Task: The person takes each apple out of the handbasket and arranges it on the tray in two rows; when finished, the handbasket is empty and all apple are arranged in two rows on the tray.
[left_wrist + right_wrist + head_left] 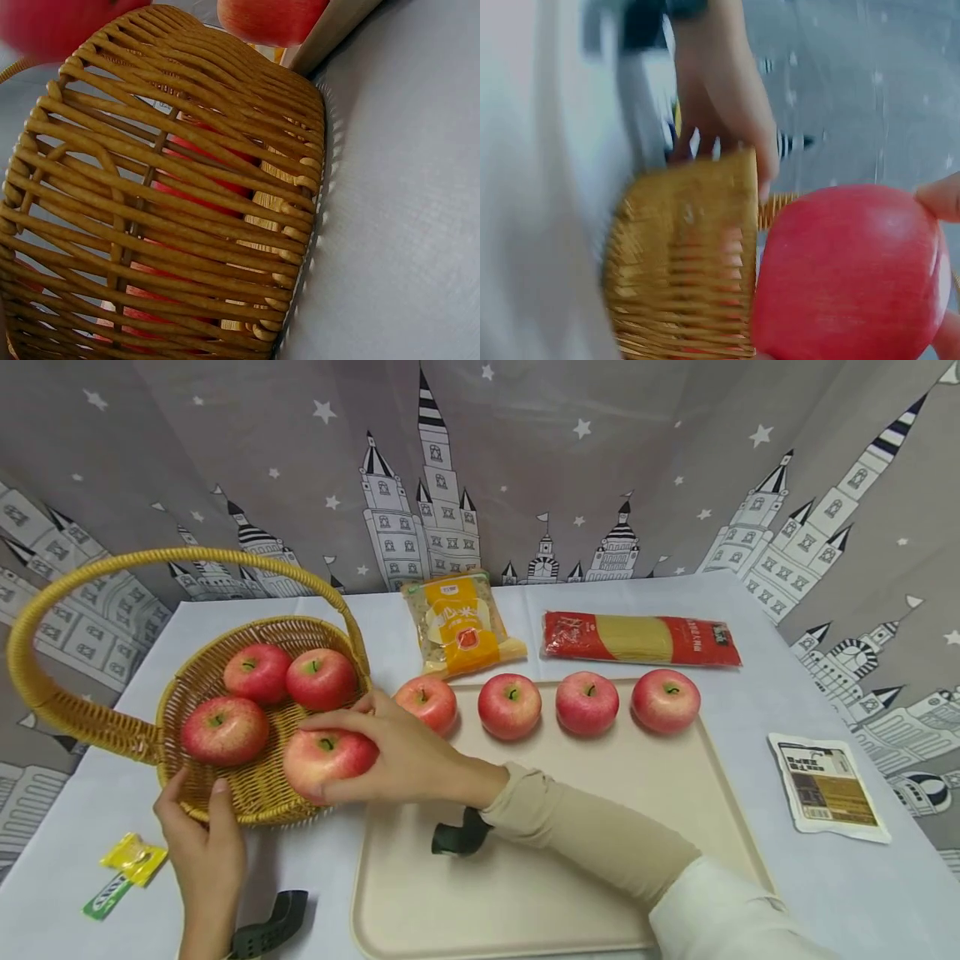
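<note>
3 apples (258,702) (perhaps touching) crowding basket (195,681)

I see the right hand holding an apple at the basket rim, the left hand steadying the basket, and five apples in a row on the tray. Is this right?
Not quite: the head view shows four apples on the tray, not five. The rest holds: the right hand grips an apple at the basket rim, and the left hand steadies it.

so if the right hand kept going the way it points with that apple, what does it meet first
Probably the apple in the basket, lying just left of the right hand and its held apple, though depth is unclear.
</note>
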Demonstrator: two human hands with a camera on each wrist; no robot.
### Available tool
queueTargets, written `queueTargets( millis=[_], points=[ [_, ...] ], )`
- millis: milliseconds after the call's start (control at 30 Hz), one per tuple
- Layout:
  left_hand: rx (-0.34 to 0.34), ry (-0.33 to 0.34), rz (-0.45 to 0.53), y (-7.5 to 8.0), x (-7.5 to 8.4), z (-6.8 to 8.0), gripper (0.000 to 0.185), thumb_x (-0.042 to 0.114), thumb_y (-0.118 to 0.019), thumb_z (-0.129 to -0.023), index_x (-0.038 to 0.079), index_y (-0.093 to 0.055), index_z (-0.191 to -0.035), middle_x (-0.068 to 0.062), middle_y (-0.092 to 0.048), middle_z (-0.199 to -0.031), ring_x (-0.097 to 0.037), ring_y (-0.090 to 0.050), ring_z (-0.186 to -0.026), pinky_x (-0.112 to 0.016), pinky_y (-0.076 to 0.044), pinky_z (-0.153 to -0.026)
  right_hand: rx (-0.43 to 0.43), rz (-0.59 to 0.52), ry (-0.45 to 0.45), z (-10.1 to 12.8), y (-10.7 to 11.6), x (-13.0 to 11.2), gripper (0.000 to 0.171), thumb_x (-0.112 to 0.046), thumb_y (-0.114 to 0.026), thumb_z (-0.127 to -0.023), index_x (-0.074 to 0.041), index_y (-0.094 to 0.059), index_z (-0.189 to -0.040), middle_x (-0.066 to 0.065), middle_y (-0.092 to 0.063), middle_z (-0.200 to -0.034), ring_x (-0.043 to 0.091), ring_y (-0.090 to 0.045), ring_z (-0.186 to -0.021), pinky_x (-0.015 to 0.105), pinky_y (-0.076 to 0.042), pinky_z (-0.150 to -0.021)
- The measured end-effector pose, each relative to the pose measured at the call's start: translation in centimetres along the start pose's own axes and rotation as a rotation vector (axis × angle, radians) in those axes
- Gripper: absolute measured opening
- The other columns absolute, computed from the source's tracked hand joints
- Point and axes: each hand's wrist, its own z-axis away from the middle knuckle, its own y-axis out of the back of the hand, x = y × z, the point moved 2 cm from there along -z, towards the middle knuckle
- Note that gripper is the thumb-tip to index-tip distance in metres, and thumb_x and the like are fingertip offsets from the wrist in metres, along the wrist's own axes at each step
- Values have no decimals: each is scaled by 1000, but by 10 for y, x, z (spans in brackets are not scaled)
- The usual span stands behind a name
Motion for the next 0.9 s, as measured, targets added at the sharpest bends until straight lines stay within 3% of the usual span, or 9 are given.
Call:
queueTargets(
  millis=[200,367,667,900],
  points=[
    [-7,-1,7,-1,0,1,51,23,-39,-93,7,-23,-138,-16,-22,-147,-17,-12,-140,-31,-6,-115,-86,34,68,51,-4,15,57,-45,-72,-69,-39,-52,-122,-8,-40,-104,0,-40,-95,9,-38,-79],
    [-4,2,-4,0,0,1,50,24,-38,-93,9,-23,-138,-15,-21,-147,-15,-12,-140,-31,-7,-115,-178,72,110,77,-15,27,57,-43,-71,-70,-41,-49,-123,-9,-38,-100,1,-41,-90,7,-37,-76],
    [-11,0,9,0,2,0,51,23,-38,-93,6,-22,-139,-15,-21,-147,-17,-12,-140,-32,-6,-115,-277,231,212,95,-27,29,61,-47,-64,-74,-43,-39,-129,-5,-38,-113,2,-40,-96,6,-35,-74],
    [-13,13,2,0,2,1,51,23,-37,-93,7,-22,-139,-14,-20,-148,-16,-11,-140,-34,-6,-115,-341,301,272,94,-18,30,69,-60,-55,-78,-39,-28,-138,-2,-39,-128,4,-39,-116,23,-36,-94]
  ],
)
